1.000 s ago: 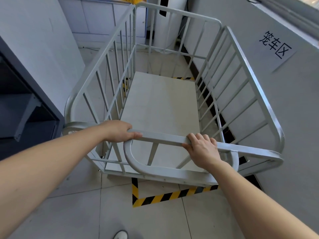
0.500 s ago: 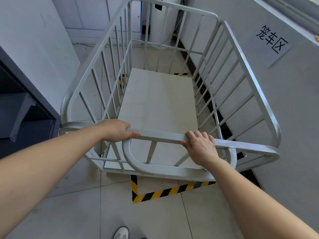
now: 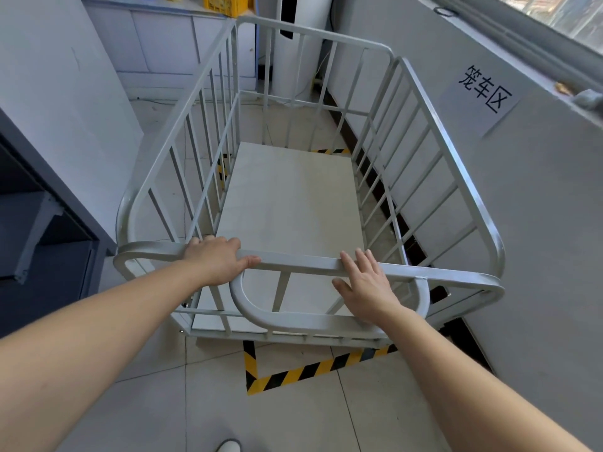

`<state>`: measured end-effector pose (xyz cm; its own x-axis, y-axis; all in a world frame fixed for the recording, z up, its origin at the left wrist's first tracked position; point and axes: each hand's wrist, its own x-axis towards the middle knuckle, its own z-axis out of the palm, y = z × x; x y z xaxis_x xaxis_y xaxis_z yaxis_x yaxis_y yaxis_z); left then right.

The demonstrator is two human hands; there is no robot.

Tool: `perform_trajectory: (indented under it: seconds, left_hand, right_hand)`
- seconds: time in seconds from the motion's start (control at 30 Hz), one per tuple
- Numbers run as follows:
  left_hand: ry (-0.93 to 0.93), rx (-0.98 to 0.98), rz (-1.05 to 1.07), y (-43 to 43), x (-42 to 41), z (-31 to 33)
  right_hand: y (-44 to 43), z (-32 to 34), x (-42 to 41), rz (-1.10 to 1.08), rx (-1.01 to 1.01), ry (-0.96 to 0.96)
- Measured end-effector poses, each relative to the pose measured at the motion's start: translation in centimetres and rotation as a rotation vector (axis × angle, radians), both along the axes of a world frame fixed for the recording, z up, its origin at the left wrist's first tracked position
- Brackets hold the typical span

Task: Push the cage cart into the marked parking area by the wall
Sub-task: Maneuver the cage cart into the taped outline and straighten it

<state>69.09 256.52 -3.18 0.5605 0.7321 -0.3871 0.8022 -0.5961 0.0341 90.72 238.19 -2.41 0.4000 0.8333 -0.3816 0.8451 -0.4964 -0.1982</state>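
Steel cage cart [image 3: 293, 203]: rigid, empty, probably light-rolling. We push at the handle bar [image 3: 293, 263]; left hand [image 3: 217, 257] wraps it, right hand [image 3: 367, 283] lies spread open.

white paper sign [image 3: 479, 95] on grey wall, reading "笼车区"

This looks like a warehouse or logistics back room. A metal cage cart [image 3: 293, 203] stands on a pale tiled floor [image 3: 130, 402] inside yellow-and-black hazard tape [image 3: 313, 367], beside a grey wall [image 3: 538, 223] carrying a paper sign [image 3: 483, 93] in Chinese characters. Dark metal shelving [image 3: 36, 223] lines the left, and a yellow crate [image 3: 225, 3] sits on a far counter.
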Motion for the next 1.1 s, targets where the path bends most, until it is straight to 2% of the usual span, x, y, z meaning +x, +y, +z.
perform_trajectory:
  seconds: [0.27,0.4,0.47,0.57,0.67,0.87,1.0,1.1]
  left_hand:
    - [-0.060,0.046,-0.052,-2.4,1.3,1.7]
    - [-0.081,0.228,-0.322,-4.4,1.8,2.5]
    - [-0.158,0.314,-0.470,-5.2,2.0,2.4]
    - [-0.232,0.299,-0.521,-6.1,2.2,2.6]
    - [-0.187,0.293,-0.592,-6.7,2.6,2.7]
    - [-0.101,0.028,-0.527,-7.7,2.9,1.1]
    - [-0.173,-0.281,-0.283,-8.6,3.6,0.2]
    - [-0.153,-0.392,-0.178,-10.2,4.6,0.6]
  right_hand:
    - [-3.3,1.8,-0.9,-0.033,-0.026,0.037]
    - [-4.2,2.4,-1.4,-0.048,-0.043,0.035]
    - [-4.6,2.6,-1.5,-0.058,-0.063,0.034]
    - [-5.2,3.1,-1.3,-0.049,-0.101,0.009]
    - [-5.6,3.3,-0.9,-0.018,-0.132,-0.030]
    - [-6.5,3.2,-0.1,0.051,-0.212,-0.029]
    - [-7.4,2.8,0.7,0.110,-0.203,-0.028]
    - [-7.9,2.7,1.4,0.156,-0.150,-0.014]
